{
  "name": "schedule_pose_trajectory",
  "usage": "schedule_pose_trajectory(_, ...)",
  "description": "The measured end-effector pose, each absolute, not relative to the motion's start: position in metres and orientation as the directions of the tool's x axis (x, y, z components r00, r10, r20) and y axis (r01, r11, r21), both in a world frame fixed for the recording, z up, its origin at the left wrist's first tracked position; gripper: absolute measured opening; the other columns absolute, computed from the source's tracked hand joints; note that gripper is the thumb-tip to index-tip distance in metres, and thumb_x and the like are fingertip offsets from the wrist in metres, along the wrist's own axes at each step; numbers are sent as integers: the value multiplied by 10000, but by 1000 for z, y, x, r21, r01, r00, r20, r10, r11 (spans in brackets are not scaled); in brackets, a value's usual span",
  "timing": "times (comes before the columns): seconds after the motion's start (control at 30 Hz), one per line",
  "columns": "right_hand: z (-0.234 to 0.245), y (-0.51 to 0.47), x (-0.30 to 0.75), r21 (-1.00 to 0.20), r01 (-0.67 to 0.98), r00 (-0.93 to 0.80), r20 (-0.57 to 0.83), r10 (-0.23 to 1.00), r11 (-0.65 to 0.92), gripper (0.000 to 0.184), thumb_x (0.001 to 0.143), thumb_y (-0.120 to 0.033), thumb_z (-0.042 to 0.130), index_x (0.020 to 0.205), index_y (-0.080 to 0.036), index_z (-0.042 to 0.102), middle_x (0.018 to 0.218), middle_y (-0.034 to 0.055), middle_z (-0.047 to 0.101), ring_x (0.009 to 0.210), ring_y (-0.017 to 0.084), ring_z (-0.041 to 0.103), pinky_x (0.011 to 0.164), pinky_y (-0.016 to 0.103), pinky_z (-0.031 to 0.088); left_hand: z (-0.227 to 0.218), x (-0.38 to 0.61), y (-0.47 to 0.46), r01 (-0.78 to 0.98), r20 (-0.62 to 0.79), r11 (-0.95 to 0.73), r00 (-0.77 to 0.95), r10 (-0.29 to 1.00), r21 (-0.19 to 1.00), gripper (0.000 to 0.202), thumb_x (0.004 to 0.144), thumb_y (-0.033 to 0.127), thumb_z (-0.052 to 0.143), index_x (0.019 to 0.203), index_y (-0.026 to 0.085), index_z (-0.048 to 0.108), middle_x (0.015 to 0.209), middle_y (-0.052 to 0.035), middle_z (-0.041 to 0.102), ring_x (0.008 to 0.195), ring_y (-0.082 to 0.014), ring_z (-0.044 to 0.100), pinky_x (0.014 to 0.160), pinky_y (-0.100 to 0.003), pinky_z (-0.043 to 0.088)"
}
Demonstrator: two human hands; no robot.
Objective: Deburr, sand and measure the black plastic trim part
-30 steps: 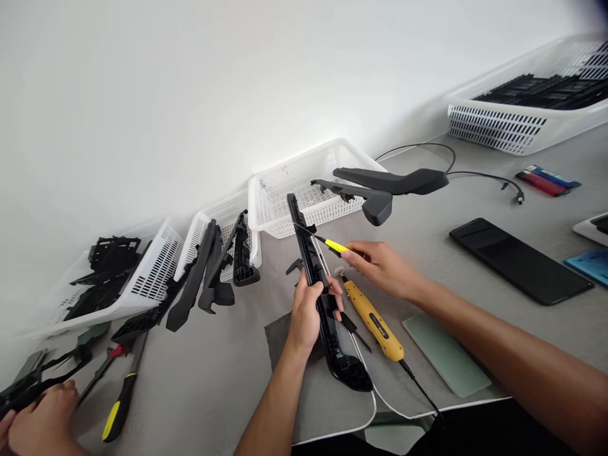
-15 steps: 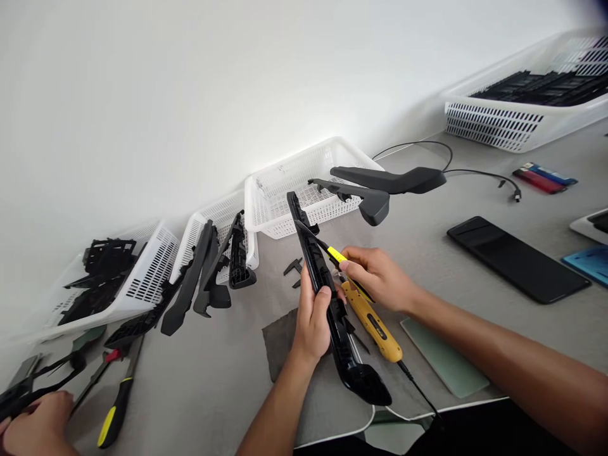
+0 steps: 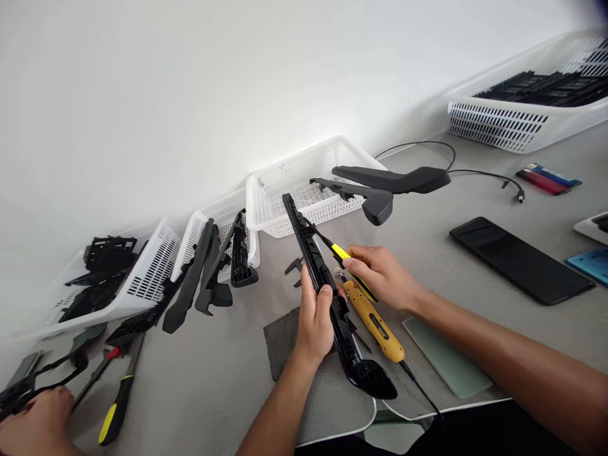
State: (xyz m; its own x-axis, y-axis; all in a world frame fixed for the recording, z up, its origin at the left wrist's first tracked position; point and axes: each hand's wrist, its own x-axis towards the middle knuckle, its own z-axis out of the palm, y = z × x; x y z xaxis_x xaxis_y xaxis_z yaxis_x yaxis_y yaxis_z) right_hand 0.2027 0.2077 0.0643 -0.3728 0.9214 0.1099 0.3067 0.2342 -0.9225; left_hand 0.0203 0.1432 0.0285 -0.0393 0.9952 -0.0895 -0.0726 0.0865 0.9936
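My left hand (image 3: 316, 323) is wrapped round the middle of a long black plastic trim piece (image 3: 313, 258), tilted with its ribbed inner side up and its broad curved end toward me. Between the fingers of my right hand (image 3: 382, 275) is a slim black-and-yellow hand tool (image 3: 341, 252); its exact kind I cannot make out. The narrow dark tip of this tool meets the trim piece near its far end. Beneath my right hand lies a yellow corded tool (image 3: 375, 323). A dark caliper (image 3: 293, 269) shows beside the trim piece, partly hidden.
White baskets (image 3: 275, 228) line the wall, with similar black trim pieces (image 3: 190, 278) leaning on them. To the right lie a phone (image 3: 520, 259), a greenish plate (image 3: 449, 358) and a cable (image 3: 489, 172). Another person's hand (image 3: 40, 421) is at lower left, near a yellow-black handled tool (image 3: 114, 411).
The tool tip has shifted slightly right and toward the trim piece's edge. The trim piece's far end has moved a little left. Both grips stay the same.
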Motion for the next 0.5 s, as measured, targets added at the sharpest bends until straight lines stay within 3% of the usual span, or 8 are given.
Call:
schedule_pose_trajectory(0.07, 64, 207, 202, -927, 288, -401, 110, 910, 239, 346, 1053, -442, 455, 779, -243, 523, 686, 8, 678, 642, 197, 628, 648, 333, 419, 29, 21, 144, 149, 25, -11, -94, 995, 989, 681, 1067, 440, 581, 1694, 286, 365, 1638, -120, 562, 1537, -350, 493, 1210, -459, 469)
schedule_pose_trajectory(0.1, 64, 206, 201, -931, 271, -428, 109, 897, 242, 344, 1059, -440, 454, 790, -241, 532, 705, 12, 701, 647, 196, 632, 660, 334, 427, 29, 21, 144, 175, 39, -21, -100, 994, 984, 685, 1068, 434, 574, 1700, 287, 353, 1640, -114, 561, 1542, -341, 489, 1237, -464, 439)
schedule_pose_trajectory(0.23, 64, 207, 202, -923, 291, -418, 115, 901, 253, 355, 1063, -445, 449, 788, -238, 538, 704, 13, 686, 651, 194, 596, 661, 337, 416, 32, 22, 144, 136, 20, -12, -60, 998, 991, 680, 1092, 398, 501, 1724, 260, 288, 1370, -120, 730, 1280, -307, 687, 1133, -476, 512)
schedule_pose_trajectory(0.33, 64, 207, 203, -919, 307, -393, 114, 912, 247, 356, 1053, -453, 454, 782, -237, 535, 689, 10, 653, 652, 194, 564, 650, 337, 399, 33, 22, 144, 95, 9, -5, -37, 999, 995, 686, 1092, 385, 504, 1727, 253, 283, 1238, -104, 767, 1150, -296, 726, 1072, -473, 540)
schedule_pose_trajectory(0.5, 63, 208, 202, -928, 263, -455, 122, 882, 264, 381, 1064, -467, 440, 782, -229, 538, 718, 7, 652, 668, 187, 568, 674, 338, 406, 35, 21, 145, 125, 52, -39, -104, 993, 991, 652, 1061, 389, 589, 1676, 286, 399, 1541, -107, 633, 1381, -310, 611, 1218, -475, 429)
